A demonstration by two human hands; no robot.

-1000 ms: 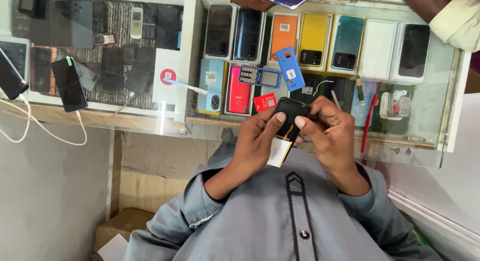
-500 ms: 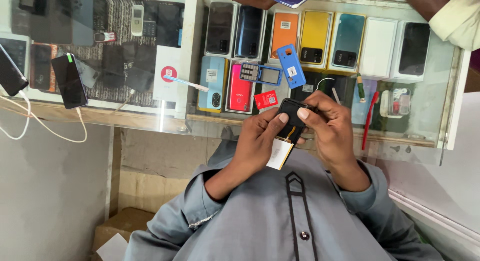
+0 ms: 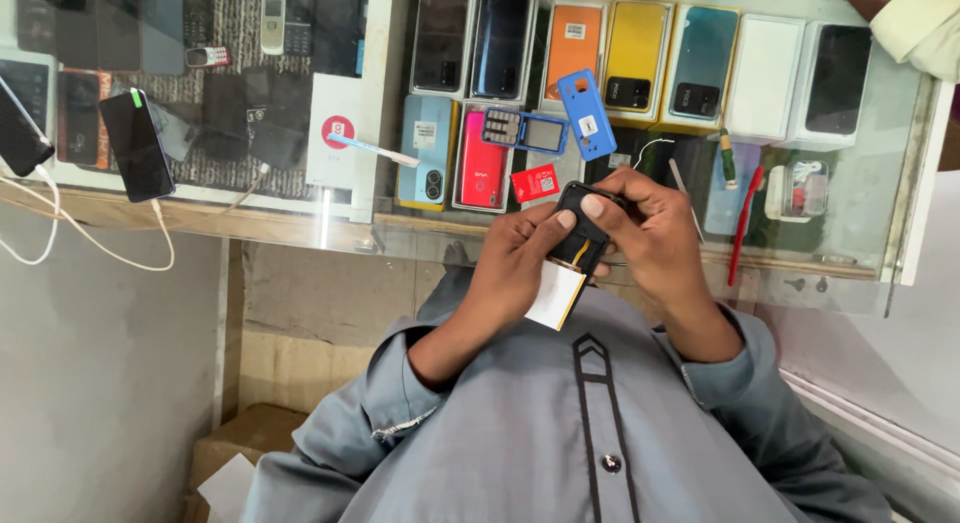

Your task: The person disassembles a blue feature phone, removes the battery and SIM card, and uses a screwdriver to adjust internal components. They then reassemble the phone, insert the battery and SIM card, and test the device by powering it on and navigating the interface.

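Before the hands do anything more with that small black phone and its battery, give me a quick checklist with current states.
1. Left hand grips the small black phone: ok.
2. Right hand on the phone, thumb on its upper end: ok.
3. White battery sticks out below the phone, not seated: not ok.
4. Blue back cover lies apart on the glass counter: ok.
5. Red card lies close by the phone: ok.
6. Battery contacts aligned: cannot tell.
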